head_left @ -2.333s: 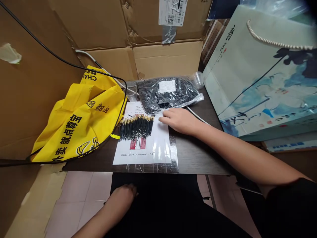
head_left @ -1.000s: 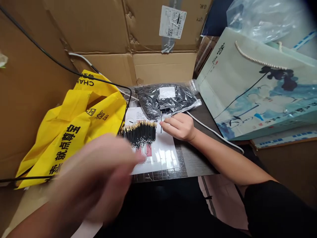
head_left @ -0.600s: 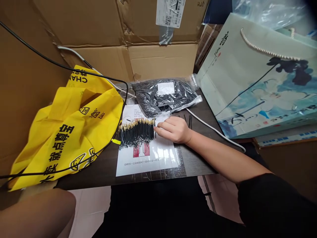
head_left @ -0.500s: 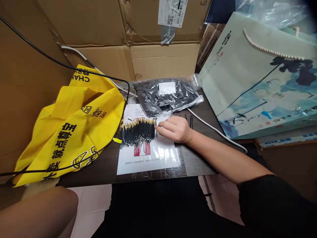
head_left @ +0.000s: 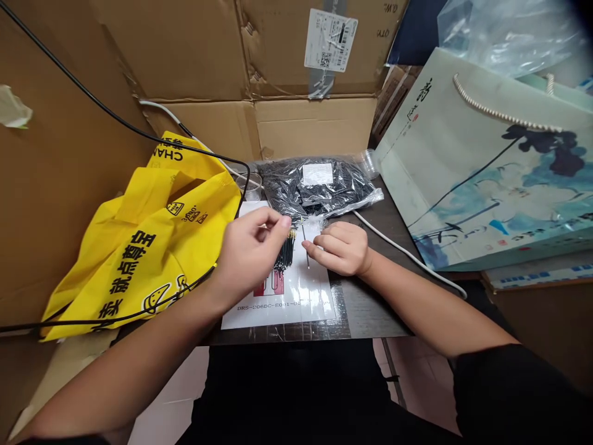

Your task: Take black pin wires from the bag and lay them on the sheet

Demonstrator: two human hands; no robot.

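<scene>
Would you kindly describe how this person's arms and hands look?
The left hand and right hand are bare, with nothing visible on the wrists. A black sleeve ends near the right elbow; only a dark sleeve edge shows at the left.

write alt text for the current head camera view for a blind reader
A person's right hand holds a thin black wire; the left hand partly hides a row of similar wires on a printed sheet. Behind lies a filled clear bag, with a yellow bag at left.
</scene>
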